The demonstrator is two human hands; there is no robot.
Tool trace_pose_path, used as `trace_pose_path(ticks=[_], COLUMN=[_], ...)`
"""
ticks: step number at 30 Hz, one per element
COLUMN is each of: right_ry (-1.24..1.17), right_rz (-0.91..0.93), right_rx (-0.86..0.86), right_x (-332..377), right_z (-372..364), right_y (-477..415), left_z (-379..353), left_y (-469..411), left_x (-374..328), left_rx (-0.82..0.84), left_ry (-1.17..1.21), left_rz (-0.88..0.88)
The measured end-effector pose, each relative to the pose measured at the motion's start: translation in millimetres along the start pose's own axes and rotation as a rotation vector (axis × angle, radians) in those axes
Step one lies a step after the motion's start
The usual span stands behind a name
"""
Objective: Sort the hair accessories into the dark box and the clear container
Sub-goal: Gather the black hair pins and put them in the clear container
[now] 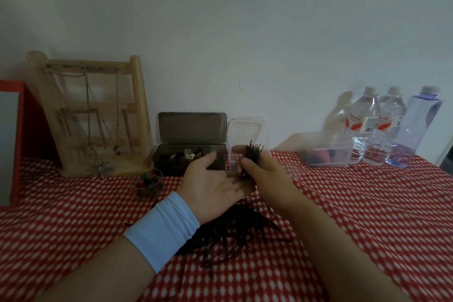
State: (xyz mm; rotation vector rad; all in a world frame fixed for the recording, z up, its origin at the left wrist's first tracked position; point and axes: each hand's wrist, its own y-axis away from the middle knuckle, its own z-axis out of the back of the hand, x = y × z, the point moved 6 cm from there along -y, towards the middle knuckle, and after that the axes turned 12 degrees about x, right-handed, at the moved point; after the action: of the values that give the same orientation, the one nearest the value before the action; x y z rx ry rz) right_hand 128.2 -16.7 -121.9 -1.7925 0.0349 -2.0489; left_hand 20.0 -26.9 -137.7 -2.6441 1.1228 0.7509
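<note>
Hands: R hand (267, 175) pinches hairpin bunch (253, 154), L hand (215, 185) palm-up.

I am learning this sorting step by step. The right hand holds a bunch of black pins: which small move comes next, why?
Probably the right hand should carry the black pins forward to the open clear container just behind it; the left hand lies open, holding nothing.
</note>
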Motion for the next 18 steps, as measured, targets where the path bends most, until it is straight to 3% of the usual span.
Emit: trace_pose_path(ticks=[2,5,7,9,11,14,18], right_ry=[-0.046,-0.329,-0.554,-0.626,-0.637,-0.618,-0.596], right_rz=[-0.047,-0.076,-0.100,-0.149,-0.186,-0.211,-0.283], right_rx=[-0.010,0.029,0.101,0.180,0.267,0.359,0.420], right_x=[-7,-14,-15,-16,-16,-14,-12], right_z=[3,4,3,1,-4,-10,-9], right_y=[0,-1,-1,1,4,8,12], left_z=[2,8,7,-3,-21,-38,-52], left_y=[3,10,11,9,6,-2,-9], left_x=[-2,-15,-33,-50,-53,-42,-51], left_rx=[-0.030,-0.147,-0.236,-0.237,-0.115,0.036,0.051], left_ry=[-0.211,-0.819,-1.076,-1.143,-1.228,-1.431,-1.661], left_rz=[0.104,0.274,0.170,-0.082,-0.247,-0.179,-0.144])
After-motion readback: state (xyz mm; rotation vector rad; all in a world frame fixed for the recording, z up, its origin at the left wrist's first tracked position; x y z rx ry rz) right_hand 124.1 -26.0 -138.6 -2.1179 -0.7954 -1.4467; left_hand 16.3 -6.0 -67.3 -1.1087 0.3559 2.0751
